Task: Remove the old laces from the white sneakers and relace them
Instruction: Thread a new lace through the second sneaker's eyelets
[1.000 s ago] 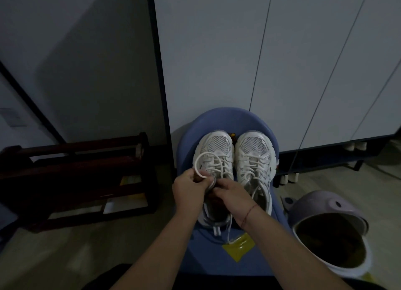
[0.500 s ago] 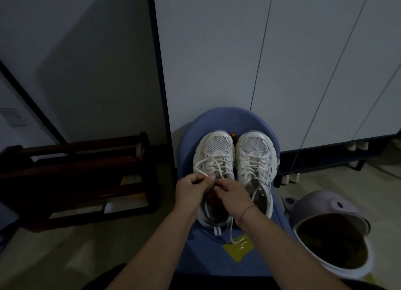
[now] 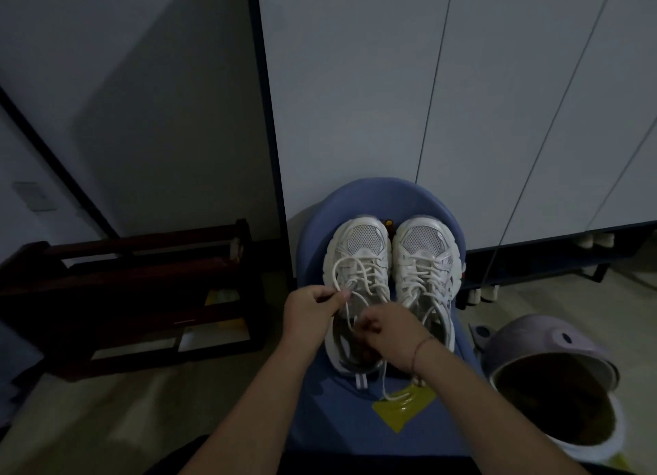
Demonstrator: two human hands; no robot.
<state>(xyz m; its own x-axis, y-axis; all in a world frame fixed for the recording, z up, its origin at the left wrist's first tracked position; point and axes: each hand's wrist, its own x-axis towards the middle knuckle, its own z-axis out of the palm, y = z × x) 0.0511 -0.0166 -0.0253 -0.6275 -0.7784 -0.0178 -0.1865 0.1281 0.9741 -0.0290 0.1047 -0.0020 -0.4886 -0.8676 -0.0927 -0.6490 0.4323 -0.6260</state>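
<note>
The white sneakers [image 3: 425, 258] stand side by side on the blue chair [image 3: 313, 233], toes to the backrest, so their openings face the person. The left grip [image 3: 313, 307] pinches a loop of the lace [image 3: 355, 274] on the shoe at the person's left, pulling slack outward. The right grip [image 3: 387, 332] curls at that shoe's tongue, apparently pinching the same lace.

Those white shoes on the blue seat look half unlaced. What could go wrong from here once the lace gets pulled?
1. The left hand pinches the lace, whose slack loops cross over the sneaker; a pull might cinch them into a knot.
2. The sneaker only rests on the blue seat, so a hard tug could drag it off, perhaps towards the open bin beside it.
3. The light is dim, so eyelets may be missed.
</note>
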